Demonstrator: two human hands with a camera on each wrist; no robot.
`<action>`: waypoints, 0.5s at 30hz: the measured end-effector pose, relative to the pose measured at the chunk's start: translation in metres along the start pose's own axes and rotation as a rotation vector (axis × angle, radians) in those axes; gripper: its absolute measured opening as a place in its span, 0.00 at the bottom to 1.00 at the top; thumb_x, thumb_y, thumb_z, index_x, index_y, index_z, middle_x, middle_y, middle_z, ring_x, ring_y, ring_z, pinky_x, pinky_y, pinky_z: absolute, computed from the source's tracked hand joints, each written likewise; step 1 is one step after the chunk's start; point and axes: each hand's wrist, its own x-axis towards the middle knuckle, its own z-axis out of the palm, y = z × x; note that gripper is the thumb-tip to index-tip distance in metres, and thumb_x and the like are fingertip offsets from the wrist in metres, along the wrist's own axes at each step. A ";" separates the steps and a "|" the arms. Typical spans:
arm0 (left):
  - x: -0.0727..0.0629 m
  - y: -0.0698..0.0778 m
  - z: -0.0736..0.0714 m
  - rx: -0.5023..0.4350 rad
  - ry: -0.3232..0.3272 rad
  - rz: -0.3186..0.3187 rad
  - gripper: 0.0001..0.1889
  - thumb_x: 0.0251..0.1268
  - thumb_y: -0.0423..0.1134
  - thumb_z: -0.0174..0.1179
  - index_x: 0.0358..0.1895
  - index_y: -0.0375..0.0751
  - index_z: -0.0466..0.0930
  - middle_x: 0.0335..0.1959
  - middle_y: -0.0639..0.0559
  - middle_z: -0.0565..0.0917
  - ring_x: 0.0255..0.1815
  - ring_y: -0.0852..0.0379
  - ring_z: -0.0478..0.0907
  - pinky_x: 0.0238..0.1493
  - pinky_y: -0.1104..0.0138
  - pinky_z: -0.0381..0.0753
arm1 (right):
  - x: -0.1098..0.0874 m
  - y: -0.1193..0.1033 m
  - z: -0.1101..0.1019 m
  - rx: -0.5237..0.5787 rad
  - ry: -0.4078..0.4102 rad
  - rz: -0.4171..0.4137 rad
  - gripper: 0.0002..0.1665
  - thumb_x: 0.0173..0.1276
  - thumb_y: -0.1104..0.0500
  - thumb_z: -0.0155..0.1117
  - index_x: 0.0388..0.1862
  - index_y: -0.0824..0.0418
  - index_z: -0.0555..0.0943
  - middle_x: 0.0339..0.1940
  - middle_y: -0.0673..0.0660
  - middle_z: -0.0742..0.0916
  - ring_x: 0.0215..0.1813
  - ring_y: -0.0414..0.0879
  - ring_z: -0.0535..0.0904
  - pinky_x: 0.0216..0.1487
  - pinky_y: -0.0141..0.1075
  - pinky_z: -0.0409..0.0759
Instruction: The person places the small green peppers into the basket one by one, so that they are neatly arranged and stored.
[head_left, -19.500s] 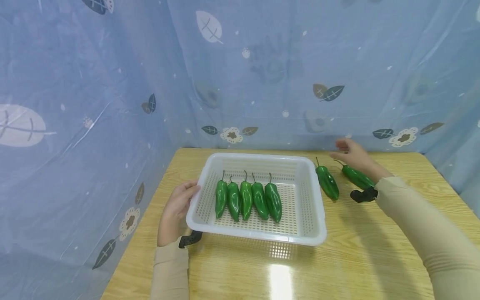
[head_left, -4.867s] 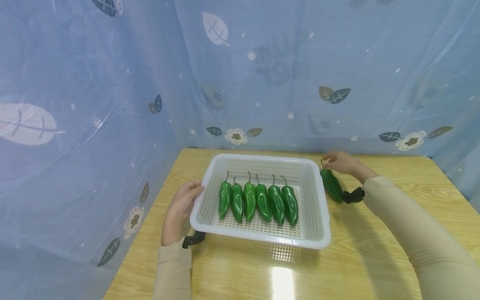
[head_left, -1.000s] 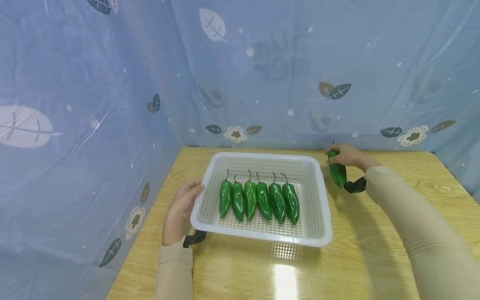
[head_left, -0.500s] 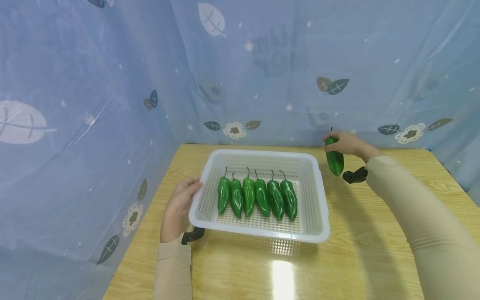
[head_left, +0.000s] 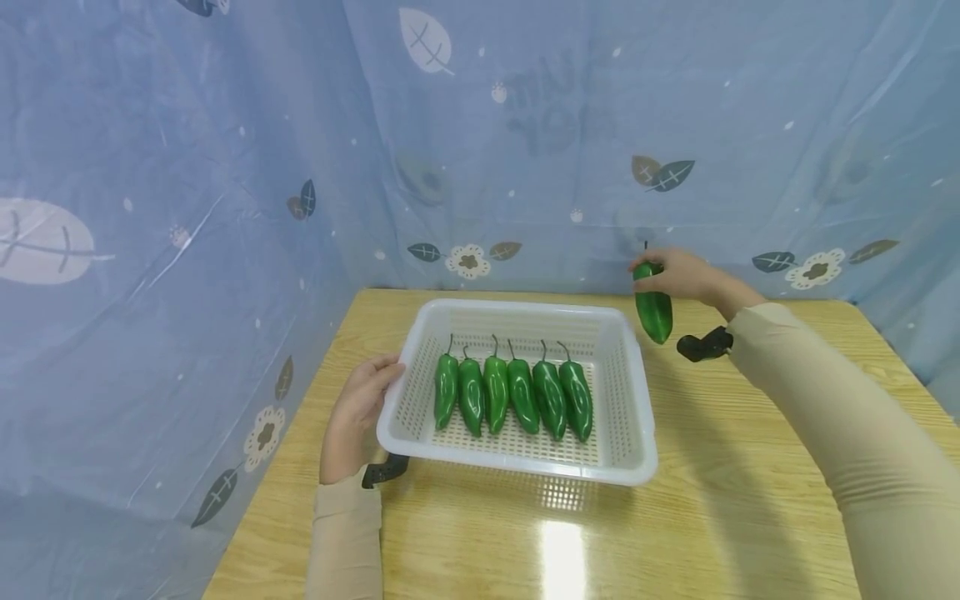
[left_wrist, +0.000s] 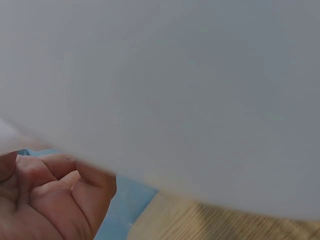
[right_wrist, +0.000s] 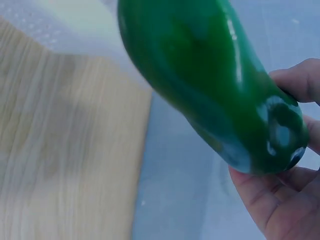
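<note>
My right hand [head_left: 678, 275] pinches a green pepper [head_left: 654, 315] near its stem end, with the tip hanging down, at the far right of the basket. In the right wrist view the same pepper [right_wrist: 200, 75] fills the upper middle, clear of the table, fingers and thumb on either side of its end. My left hand [head_left: 363, 400] grips the left rim of a white plastic basket [head_left: 517, 473]. Inside it several green peppers [head_left: 495, 392] lie side by side, stems pointing away. The basket wall [left_wrist: 175, 90] hides most of the left wrist view, with curled fingers [left_wrist: 95, 195] below it.
The wooden table [head_left: 480, 542] carries the basket, with a bright reflection at the front. A blue patterned curtain [head_left: 480, 125] hangs close behind the table's back edge and along its left side. Black wrist straps [head_left: 705, 344] sit on both wrists.
The right hand took hold of the last pepper on the table, lifted it and is moving left toward the basket. Earlier, another pepper joined the row inside. The left hand keeps its grip.
</note>
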 end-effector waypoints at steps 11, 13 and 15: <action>0.002 0.004 0.000 0.002 0.002 -0.022 0.24 0.74 0.38 0.47 0.66 0.28 0.62 0.58 0.29 0.73 0.46 0.53 0.82 0.47 0.60 0.83 | 0.008 -0.026 0.006 -0.069 -0.009 -0.052 0.25 0.68 0.53 0.60 0.61 0.62 0.74 0.52 0.66 0.80 0.44 0.52 0.79 0.46 0.47 0.79; 0.002 0.004 0.000 0.001 0.002 -0.023 0.23 0.74 0.39 0.47 0.66 0.29 0.62 0.57 0.30 0.73 0.46 0.52 0.82 0.47 0.61 0.83 | 0.010 -0.030 0.009 -0.074 -0.015 -0.065 0.25 0.67 0.53 0.60 0.60 0.62 0.75 0.51 0.65 0.80 0.44 0.52 0.79 0.46 0.47 0.79; 0.002 0.004 0.000 0.004 0.004 -0.024 0.23 0.74 0.39 0.47 0.66 0.29 0.63 0.57 0.30 0.74 0.46 0.53 0.82 0.46 0.61 0.84 | 0.011 -0.033 0.012 -0.074 -0.031 -0.077 0.25 0.67 0.53 0.61 0.60 0.63 0.75 0.51 0.65 0.81 0.45 0.52 0.79 0.46 0.47 0.79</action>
